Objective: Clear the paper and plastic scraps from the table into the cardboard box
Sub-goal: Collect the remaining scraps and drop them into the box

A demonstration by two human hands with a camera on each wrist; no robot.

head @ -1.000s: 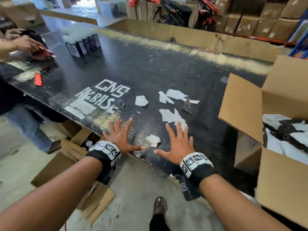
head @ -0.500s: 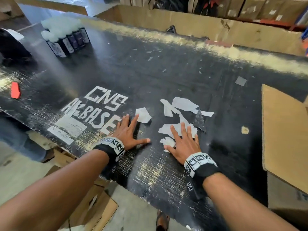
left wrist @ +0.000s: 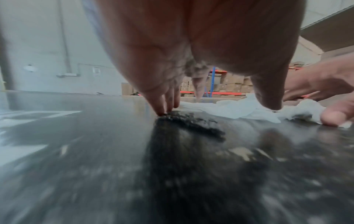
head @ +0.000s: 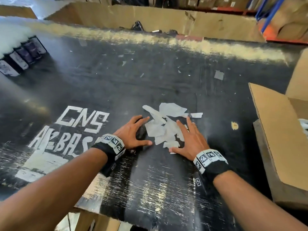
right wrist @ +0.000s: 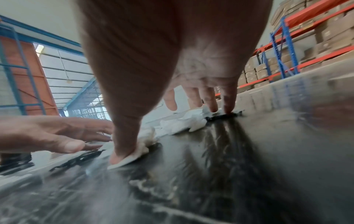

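White paper scraps (head: 164,129) lie bunched in a loose heap on the black table (head: 150,80), with dark plastic bits among them. My left hand (head: 133,130) lies flat at the heap's left side, fingers spread, and its fingertips (left wrist: 160,111) press a black plastic scrap (left wrist: 189,122). My right hand (head: 188,139) lies spread over the heap's right side. Its thumb (right wrist: 124,145) presses a crumpled white scrap (right wrist: 134,153), and its fingertips (right wrist: 229,106) press another dark scrap (right wrist: 222,116). The cardboard box (head: 275,130) stands open at the table's right edge.
Several dark spray cans (head: 23,54) with white caps stand at the far left. White letters (head: 83,120) are painted on the table left of my hands. A small grey scrap (head: 218,75) lies farther back. Long cardboard boxes (head: 150,19) line the far edge.
Both hands have slid forward and inward across the table, sweeping the scattered scraps into one heap between them. The camera has tilted down, so only the box's flap shows.
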